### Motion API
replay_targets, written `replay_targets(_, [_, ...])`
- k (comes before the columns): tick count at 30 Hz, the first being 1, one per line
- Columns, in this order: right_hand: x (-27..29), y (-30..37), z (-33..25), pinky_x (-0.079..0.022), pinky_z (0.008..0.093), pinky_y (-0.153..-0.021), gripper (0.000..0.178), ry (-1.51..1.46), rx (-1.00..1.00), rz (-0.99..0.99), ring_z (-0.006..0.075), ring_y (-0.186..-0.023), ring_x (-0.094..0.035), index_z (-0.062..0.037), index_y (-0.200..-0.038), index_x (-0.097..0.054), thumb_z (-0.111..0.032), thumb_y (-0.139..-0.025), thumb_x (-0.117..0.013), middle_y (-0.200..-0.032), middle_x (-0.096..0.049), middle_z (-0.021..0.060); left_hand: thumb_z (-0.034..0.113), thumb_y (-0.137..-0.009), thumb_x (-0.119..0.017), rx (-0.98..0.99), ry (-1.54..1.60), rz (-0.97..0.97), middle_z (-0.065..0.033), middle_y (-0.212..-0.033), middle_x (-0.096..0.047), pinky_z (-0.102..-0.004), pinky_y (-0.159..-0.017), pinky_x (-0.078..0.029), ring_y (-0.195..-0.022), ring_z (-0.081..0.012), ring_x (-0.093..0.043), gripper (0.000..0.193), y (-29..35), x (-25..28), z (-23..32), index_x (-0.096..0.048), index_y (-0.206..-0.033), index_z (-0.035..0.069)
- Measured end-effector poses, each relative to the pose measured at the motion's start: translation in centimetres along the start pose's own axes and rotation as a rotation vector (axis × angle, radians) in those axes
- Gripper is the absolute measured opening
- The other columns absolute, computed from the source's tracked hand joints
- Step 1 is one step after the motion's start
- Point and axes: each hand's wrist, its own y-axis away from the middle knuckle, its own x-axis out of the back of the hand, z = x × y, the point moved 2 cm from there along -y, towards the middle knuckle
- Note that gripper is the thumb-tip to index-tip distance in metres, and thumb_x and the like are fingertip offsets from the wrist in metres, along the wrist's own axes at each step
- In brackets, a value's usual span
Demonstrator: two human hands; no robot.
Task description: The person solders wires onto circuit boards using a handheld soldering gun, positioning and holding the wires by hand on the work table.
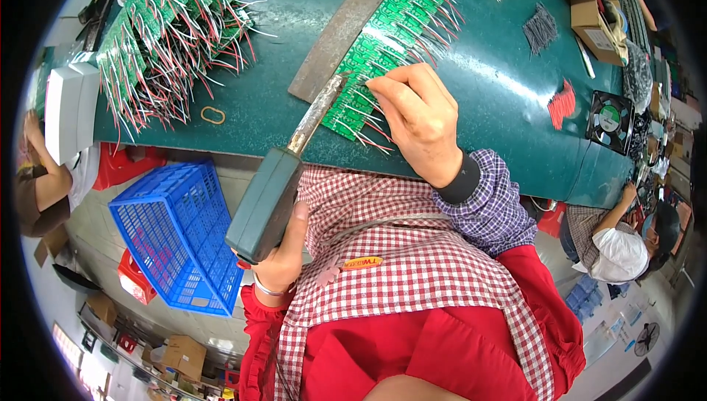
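Observation:
My left hand is wrapped round the dark green body of a soldering gun. The gun's metal barrel slants up to the right, its tip over a row of green circuit boards. Red and white wires stick out from the right side of that row. A flat rusty metal bar lies along its left side. My right hand reaches over the lower boards, thumb and forefinger pinched on a thin wire beside the gun's tip; the fingertips partly hide it.
A heap of wired circuit boards covers the table's left. Black wires, red wires and a small black fan lie on the right. A blue crate stands below the front edge. Other people sit at both sides.

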Motion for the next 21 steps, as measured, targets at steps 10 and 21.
replay_targets(10, [0.2,0.2,-0.7,-0.045,0.0346,-0.061,0.022,0.037,0.061,0.046,0.0227,-0.072,-0.059,-0.0050,-0.087,-0.067,0.003,-0.068,-0.074,-0.082,-0.062,0.0043,-0.007,-0.083,-0.068,0.009,0.011,0.063,-0.0142,-0.110,-0.067,-0.0240,-0.054,-0.047,-0.064,-0.0110,-0.057,0.041,0.7,0.2,-0.1,-0.060,-0.123,-0.005])
replay_targets(21, [-0.2,0.8,-1.1,-0.045,0.0337,-0.061,0.022,0.005,0.037,-0.015,0.0210,-0.070,-0.059,-0.0060,-0.086,-0.068,0.002,-0.067,-0.075,-0.078,-0.059,0.0031,0.000,-0.081,-0.077,0.194,0.061,0.085,-0.0129,-0.101,-0.072,-0.0313,-0.076,-0.053,-0.086,-0.0191,-0.068,0.028,0.9,0.5,0.8,-0.069,-0.107,-0.006])
